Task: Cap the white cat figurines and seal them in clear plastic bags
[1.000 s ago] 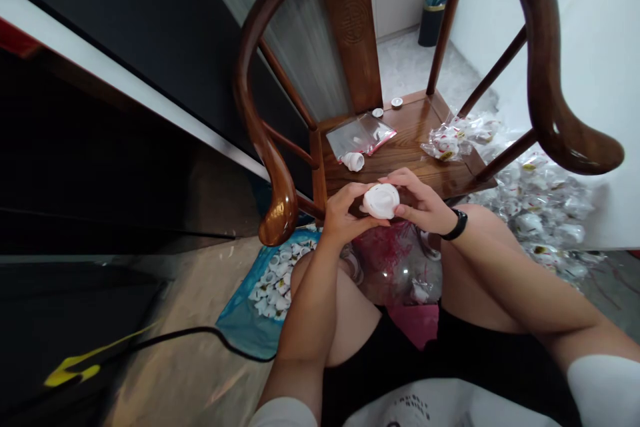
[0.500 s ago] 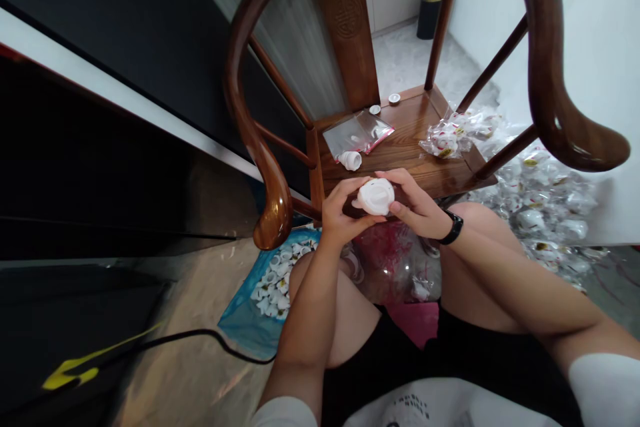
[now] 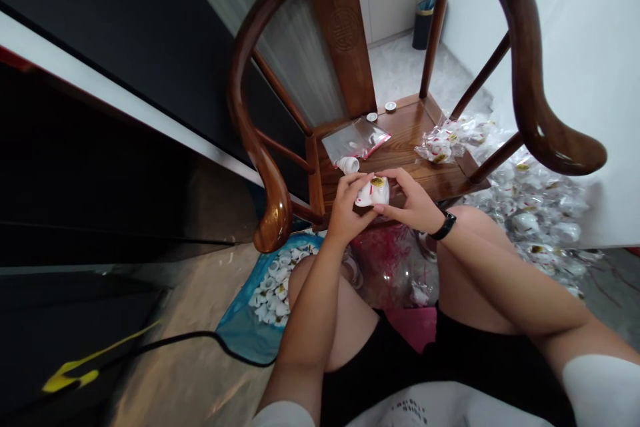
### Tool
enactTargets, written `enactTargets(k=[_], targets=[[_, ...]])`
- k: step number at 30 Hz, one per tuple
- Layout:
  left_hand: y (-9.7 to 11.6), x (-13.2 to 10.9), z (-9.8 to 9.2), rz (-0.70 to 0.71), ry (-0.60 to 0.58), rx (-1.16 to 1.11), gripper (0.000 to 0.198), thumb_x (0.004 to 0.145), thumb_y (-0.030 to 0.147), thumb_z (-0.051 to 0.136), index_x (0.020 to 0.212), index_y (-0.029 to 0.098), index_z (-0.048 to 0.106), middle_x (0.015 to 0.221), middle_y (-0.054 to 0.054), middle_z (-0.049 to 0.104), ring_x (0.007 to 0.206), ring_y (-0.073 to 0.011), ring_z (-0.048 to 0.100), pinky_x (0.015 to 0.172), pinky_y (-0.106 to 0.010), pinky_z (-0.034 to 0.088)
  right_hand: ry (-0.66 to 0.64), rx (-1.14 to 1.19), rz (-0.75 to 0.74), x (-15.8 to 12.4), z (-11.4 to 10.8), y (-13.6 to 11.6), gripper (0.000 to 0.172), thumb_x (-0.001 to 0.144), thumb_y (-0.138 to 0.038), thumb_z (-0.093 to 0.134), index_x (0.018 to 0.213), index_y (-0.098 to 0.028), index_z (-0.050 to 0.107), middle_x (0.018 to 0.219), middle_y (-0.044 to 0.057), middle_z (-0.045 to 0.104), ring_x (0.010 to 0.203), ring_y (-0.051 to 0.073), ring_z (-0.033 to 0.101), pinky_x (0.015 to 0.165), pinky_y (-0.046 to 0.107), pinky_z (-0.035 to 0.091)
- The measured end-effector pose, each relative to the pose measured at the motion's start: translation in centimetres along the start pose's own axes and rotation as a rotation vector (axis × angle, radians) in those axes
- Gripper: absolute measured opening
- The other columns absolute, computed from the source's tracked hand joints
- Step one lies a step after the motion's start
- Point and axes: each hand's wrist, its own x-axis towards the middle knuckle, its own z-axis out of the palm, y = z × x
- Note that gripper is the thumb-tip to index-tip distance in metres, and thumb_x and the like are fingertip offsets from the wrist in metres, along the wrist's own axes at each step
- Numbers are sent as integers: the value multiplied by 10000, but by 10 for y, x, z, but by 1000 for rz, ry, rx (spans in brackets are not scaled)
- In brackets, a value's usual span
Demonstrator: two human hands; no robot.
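Observation:
Between my two hands, at the front edge of a wooden chair seat, is a small white lucky cat figurine (image 3: 373, 193) with red and gold markings. My left hand (image 3: 349, 205) grips it from the left, fingers over the top and thumb beneath. From the right, my right hand (image 3: 413, 199) closes on it with fingertips and thumb. Just beyond the hands a white plastic piece with a ridged neck (image 3: 349, 165) lies on the seat. Behind that is a clear plastic bag (image 3: 356, 140) with a pinkish edge. Two small white round discs (image 3: 391, 107) sit at the back of the seat.
Chair arms (image 3: 537, 107) curve around both sides. Bagged figurines (image 3: 440, 144) lie on the seat's right, with a large heap of bagged figurines (image 3: 540, 203) beyond. A blue bag (image 3: 240, 330) of loose white pieces lies on the floor at left, beside a black cable (image 3: 175, 335).
The figurine has turned in my hands: its white round underside faced up before, and now its painted side shows. Both hands still hold it in nearly the same place.

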Motion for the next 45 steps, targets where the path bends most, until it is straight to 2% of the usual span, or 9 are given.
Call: enactTargets(k=[8, 13, 17, 21, 27, 32, 38, 40, 45], targets=[[-3, 2, -1, -87, -35, -148, 637, 842, 487, 877, 1386, 240, 658, 1285, -105, 691, 1196, -257, 670, 1057, -402, 537, -58, 48, 10, 1, -5, -1, 582, 1013, -555, 654, 1483, -241, 517, 1339, 123, 645, 1135, 275, 662, 989, 459, 574], [-7, 2, -1, -99, -48, -65, 527, 865, 462, 852, 1314, 238, 691, 1214, -92, 679, 1126, -240, 674, 987, -376, 555, -62, -67, -81, 4, -3, 0, 643, 959, -545, 727, 1489, -232, 542, 1377, 148, 616, 1265, 327, 601, 1096, 521, 524], [-7, 3, -3, -128, -41, -19, 589, 809, 472, 904, 1303, 238, 685, 1165, -74, 658, 1065, -228, 670, 942, -358, 559, -115, 29, 69, 6, 0, 6, 570, 1020, -565, 623, 1478, -236, 546, 1306, 110, 687, 1094, 280, 683, 986, 473, 578], [-9, 3, -2, -177, -39, 66, 538, 819, 438, 898, 1267, 244, 672, 1184, -70, 630, 1107, -237, 657, 977, -368, 552, -114, 63, 132, 6, 4, 17, 510, 1069, -527, 527, 1477, -223, 530, 1306, 109, 701, 1150, 276, 688, 1052, 485, 554], [-39, -2, -1, -415, -264, 340, 342, 839, 258, 821, 1142, 248, 663, 1177, -73, 631, 1131, -267, 645, 1019, -392, 516, -55, -222, -2, 6, 15, 24, 544, 1021, -432, 606, 1499, -192, 509, 1389, 183, 557, 1313, 341, 560, 1144, 581, 486], [-68, -4, -2, -690, -262, 536, 359, 847, 240, 786, 1176, 239, 641, 1220, -113, 642, 1145, -299, 649, 1012, -395, 502, -199, -331, -19, 1, 28, 24, 382, 995, -335, 633, 1349, -198, 598, 1264, 156, 591, 1183, 327, 579, 1073, 544, 509], [-79, -5, 0, -761, -172, 489, 496, 822, 242, 809, 1275, 198, 612, 1284, -144, 670, 1182, -297, 666, 1038, -393, 503, -490, -408, -90, -11, 48, 27, 201, 990, -326, 659, 1136, -191, 686, 1102, 125, 647, 1049, 294, 608, 956, 467, 529], [-76, -4, 0, -742, -141, 401, 499, 804, 273, 840, 1251, 192, 635, 1247, -128, 708, 1139, -281, 687, 1003, -377, 519, -468, -392, -84, -13, 51, 26, 275, 986, -327, 666, 1222, -185, 662, 1147, 135, 647, 1081, 300, 613, 963, 470, 536], [-56, 3, 8, -624, -159, 35, 455, 813, 384, 855, 1195, 192, 699, 1050, -61, 783, 917, -203, 723, 844, -309, 554, -152, -468, -20, -3, 38, 18, 726, 947, -405, 732, 1568, -169, 440, 1451, 224, 527, 1301, 390, 537, 1076, 588, 505]])
